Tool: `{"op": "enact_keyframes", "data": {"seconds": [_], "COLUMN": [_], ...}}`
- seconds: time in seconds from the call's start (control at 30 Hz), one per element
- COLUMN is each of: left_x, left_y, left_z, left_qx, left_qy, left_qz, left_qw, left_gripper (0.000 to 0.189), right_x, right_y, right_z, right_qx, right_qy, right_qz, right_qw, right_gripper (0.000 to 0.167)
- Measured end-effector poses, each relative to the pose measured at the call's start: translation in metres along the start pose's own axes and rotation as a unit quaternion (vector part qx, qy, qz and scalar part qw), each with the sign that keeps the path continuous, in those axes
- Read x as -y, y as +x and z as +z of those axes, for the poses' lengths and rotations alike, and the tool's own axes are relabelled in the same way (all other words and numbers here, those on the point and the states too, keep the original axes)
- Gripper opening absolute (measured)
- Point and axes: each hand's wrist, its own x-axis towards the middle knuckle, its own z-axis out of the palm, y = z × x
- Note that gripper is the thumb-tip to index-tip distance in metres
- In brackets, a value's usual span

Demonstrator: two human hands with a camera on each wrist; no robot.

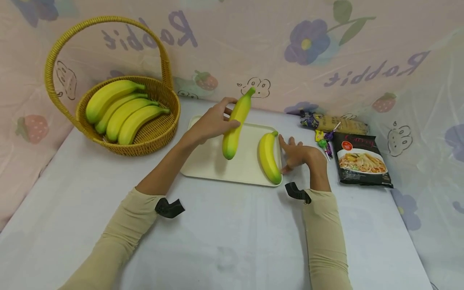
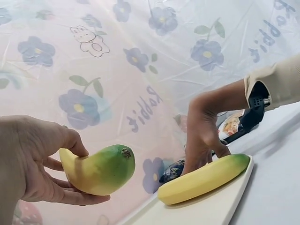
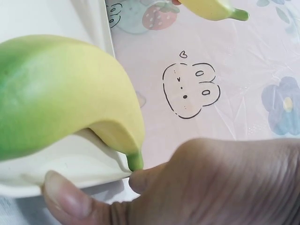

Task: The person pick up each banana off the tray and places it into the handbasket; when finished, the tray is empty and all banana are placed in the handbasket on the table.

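My left hand (image 1: 214, 123) grips a yellow banana (image 1: 237, 125) with green ends between thumb and fingers, holding it above the cream tray (image 1: 206, 169). In the left wrist view this held banana (image 2: 101, 171) points its green tip at the camera. A second banana (image 1: 269, 158) lies along the tray's right side. Just beyond that side, my right hand (image 1: 299, 155) has its fingers spread and holds nothing. Its thumb (image 3: 68, 199) is at the tray's rim in the right wrist view; whether it touches the rim I cannot tell.
A yellow wicker basket (image 1: 156, 141) with a tall handle stands at the left, several bananas (image 1: 127, 114) inside. At the right lie a black noodle packet (image 1: 362, 159), wrapped lollipops (image 1: 326, 139) and a long tan packet (image 1: 337, 123). A printed curtain (image 1: 235, 48) hangs behind the white table (image 1: 217, 233).
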Motion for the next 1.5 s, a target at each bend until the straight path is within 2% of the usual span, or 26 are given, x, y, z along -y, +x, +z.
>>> {"op": "enact_keyframes", "data": {"seconds": [0.27,0.5,0.67,0.8,1.0,1.17,1.33,1.5], "left_x": [-0.005,-0.010,-0.015,-0.019,-0.022,-0.027,-0.025,-0.020], "left_y": [-0.005,-0.009,-0.011,-0.013,-0.020,-0.036,-0.054,-0.068], "left_z": [-0.010,-0.018,-0.022,-0.028,-0.045,-0.065,-0.088,-0.113], "left_qx": [-0.006,-0.012,-0.012,-0.016,-0.027,-0.060,-0.112,-0.166], "left_qy": [0.007,0.024,0.048,0.086,0.133,0.157,0.163,0.172], "left_qz": [0.007,0.030,0.033,0.041,0.059,0.072,0.081,0.056], "left_qw": [0.9999,0.9992,0.9982,0.9953,0.9890,0.9832,0.9768,0.9693], "left_gripper": [0.068,0.067,0.068,0.068,0.065,0.061,0.059,0.059], "right_x": [0.001,-0.001,-0.003,-0.003,-0.003,-0.002,-0.002,-0.002], "right_y": [0.001,0.001,0.000,-0.002,-0.004,-0.004,-0.002,0.000], "right_z": [0.000,0.000,0.001,0.001,0.002,0.003,0.002,0.000], "right_qx": [0.000,-0.003,-0.010,-0.018,-0.013,-0.006,0.001,0.001], "right_qy": [0.000,-0.001,-0.002,-0.007,0.008,0.013,0.007,0.002], "right_qz": [0.001,0.004,0.002,-0.001,0.000,0.003,0.000,-0.001], "right_qw": [1.0000,1.0000,0.9999,0.9998,0.9999,0.9999,1.0000,1.0000], "right_gripper": [0.131,0.130,0.129,0.128,0.128,0.130,0.129,0.129]}}
